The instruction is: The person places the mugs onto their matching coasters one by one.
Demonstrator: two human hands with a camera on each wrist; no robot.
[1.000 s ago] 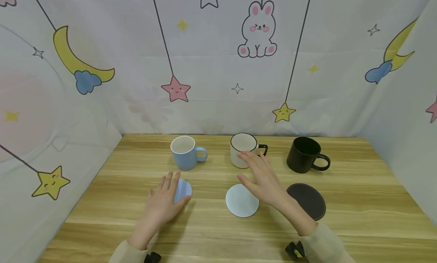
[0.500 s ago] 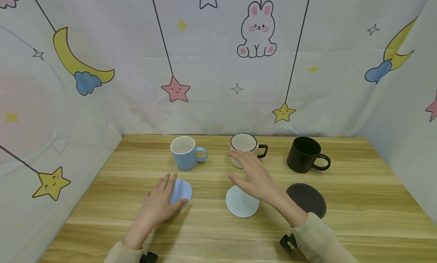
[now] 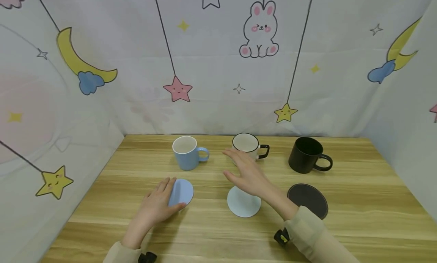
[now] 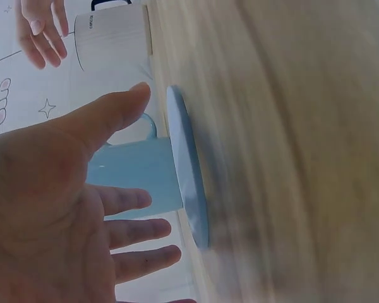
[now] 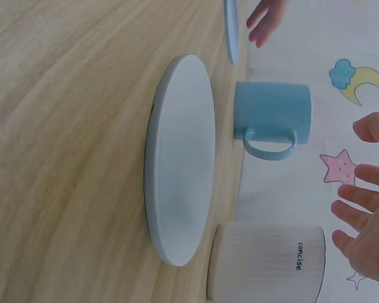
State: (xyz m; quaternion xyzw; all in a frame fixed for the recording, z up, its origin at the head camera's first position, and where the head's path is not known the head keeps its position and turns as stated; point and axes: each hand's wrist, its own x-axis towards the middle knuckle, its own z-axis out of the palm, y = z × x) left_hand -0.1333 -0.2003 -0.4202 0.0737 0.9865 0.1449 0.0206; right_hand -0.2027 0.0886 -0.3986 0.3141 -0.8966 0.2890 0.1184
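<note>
My left hand (image 3: 155, 204) is held over the left edge of a round light-blue coaster (image 3: 181, 192), fingers extended and thumb spread. In the left wrist view its fingers (image 4: 139, 233) are straight, and nothing lies in the palm. Behind that coaster stands a blue mug (image 3: 186, 153), handle to the right. My right hand (image 3: 249, 177) hovers above the far edge of a round pale coaster (image 3: 244, 203), fingers loosely extended and holding nothing. It partly hides a white mug (image 3: 245, 141) with a black rim and black handle. The right wrist view shows "concise" printed on this mug (image 5: 265, 262).
At the right a black mug (image 3: 305, 155) stands behind a round black coaster (image 3: 308, 199), which my right forearm partly overlaps. Everything rests on a wood-grain table (image 3: 205, 236). A white cloth backdrop (image 3: 211, 46) with cartoon prints hangs behind and at both sides.
My right hand has drifted left across the front of the white mug. My left hand has shifted slightly left, uncovering more of the light-blue coaster. The mugs and coasters stay put.
</note>
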